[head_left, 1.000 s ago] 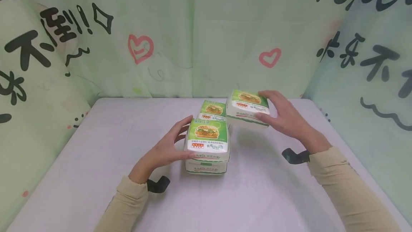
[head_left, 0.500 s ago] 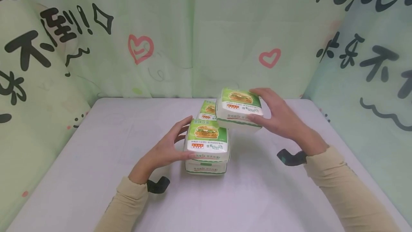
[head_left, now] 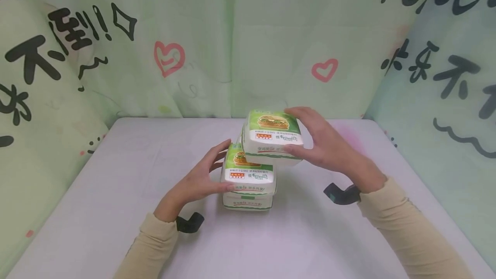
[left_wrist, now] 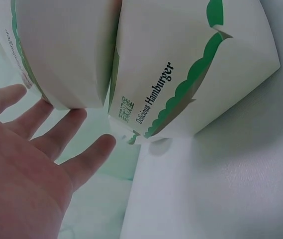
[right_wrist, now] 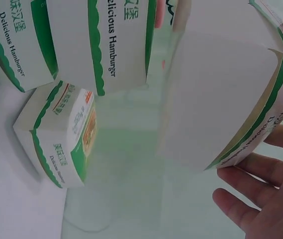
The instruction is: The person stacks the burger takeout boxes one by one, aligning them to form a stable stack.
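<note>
**Burger box held above a stack of two**

The right hand (head_left: 325, 147) is gripping a burger box (head_left: 273, 134) with curled fingers and thumb, holding it in the air, partly above the stack (head_left: 249, 184). The left hand (head_left: 199, 178) is lying with straight fingers against the left side of the stack, which is two boxes, one on the other. A fourth box (right_wrist: 61, 142) is standing behind, on the white table (head_left: 116, 193). Green curtains (head_left: 232, 33) with hearts and black writing are hanging around the table.
</note>
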Action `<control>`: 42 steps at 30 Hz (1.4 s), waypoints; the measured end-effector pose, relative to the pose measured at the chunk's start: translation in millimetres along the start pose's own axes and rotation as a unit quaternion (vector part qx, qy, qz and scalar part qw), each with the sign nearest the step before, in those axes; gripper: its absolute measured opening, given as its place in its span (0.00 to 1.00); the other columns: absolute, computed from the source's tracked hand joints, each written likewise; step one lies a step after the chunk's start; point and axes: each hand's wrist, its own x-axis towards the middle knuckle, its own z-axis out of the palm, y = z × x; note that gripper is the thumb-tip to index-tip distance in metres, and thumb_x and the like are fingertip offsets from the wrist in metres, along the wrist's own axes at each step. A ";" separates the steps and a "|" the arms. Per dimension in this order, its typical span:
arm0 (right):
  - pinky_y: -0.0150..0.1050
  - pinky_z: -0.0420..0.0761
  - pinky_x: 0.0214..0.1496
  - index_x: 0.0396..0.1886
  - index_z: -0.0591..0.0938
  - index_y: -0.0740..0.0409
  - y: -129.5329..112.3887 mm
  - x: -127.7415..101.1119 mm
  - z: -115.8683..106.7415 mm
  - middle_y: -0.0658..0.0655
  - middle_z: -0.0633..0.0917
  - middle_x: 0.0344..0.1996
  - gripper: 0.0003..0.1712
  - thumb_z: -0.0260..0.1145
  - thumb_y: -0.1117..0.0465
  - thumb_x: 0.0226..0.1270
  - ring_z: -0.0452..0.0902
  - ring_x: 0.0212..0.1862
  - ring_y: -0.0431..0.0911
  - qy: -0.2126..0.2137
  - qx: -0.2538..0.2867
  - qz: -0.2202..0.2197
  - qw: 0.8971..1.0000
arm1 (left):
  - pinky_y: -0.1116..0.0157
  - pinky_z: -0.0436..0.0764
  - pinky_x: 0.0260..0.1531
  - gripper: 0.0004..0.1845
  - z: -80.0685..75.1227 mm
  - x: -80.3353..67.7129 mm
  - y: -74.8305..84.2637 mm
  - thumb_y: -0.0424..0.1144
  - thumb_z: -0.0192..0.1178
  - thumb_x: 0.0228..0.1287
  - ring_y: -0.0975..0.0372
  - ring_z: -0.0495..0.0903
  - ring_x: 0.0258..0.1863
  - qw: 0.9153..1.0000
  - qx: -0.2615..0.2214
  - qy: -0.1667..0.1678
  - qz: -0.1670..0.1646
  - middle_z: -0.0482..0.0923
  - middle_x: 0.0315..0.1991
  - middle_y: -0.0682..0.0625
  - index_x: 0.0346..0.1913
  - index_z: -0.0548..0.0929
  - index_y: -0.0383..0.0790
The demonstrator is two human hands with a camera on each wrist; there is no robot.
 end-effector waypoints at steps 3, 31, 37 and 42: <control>0.55 0.72 0.68 0.73 0.65 0.54 -6.9 2.7 3.0 0.55 0.71 0.68 0.45 0.73 0.49 0.59 0.65 0.67 0.50 -0.001 0.005 -0.010 1.000 | 0.48 0.64 0.73 0.55 -1.2 -1.1 0.4 0.44 0.75 0.52 0.54 0.57 0.76 1.000 0.001 0.000 0.004 0.51 0.78 0.55 0.78 0.51 0.56; 0.53 0.76 0.64 0.73 0.66 0.53 -30.1 6.0 20.7 0.54 0.71 0.67 0.46 0.73 0.45 0.58 0.68 0.65 0.49 -0.019 -0.004 -0.035 0.999 | 0.46 0.62 0.73 0.56 -3.1 1.3 1.8 0.40 0.76 0.50 0.55 0.59 0.75 1.000 -0.015 -0.002 0.001 0.58 0.74 0.58 0.77 0.51 0.58; 0.54 0.75 0.66 0.73 0.66 0.53 -31.3 2.2 21.8 0.55 0.69 0.68 0.47 0.73 0.44 0.57 0.66 0.67 0.50 -0.016 -0.007 -0.044 0.999 | 0.48 0.62 0.73 0.57 -1.6 2.2 0.2 0.40 0.76 0.50 0.56 0.59 0.75 1.000 -0.017 -0.004 0.000 0.57 0.74 0.58 0.77 0.50 0.59; 0.53 0.75 0.66 0.73 0.66 0.51 -32.8 -1.6 21.7 0.55 0.67 0.69 0.48 0.74 0.43 0.54 0.65 0.68 0.50 -0.017 -0.013 -0.038 0.999 | 0.47 0.63 0.72 0.57 0.2 3.8 0.0 0.40 0.77 0.49 0.56 0.59 0.74 1.000 -0.017 -0.007 -0.001 0.58 0.73 0.57 0.77 0.51 0.59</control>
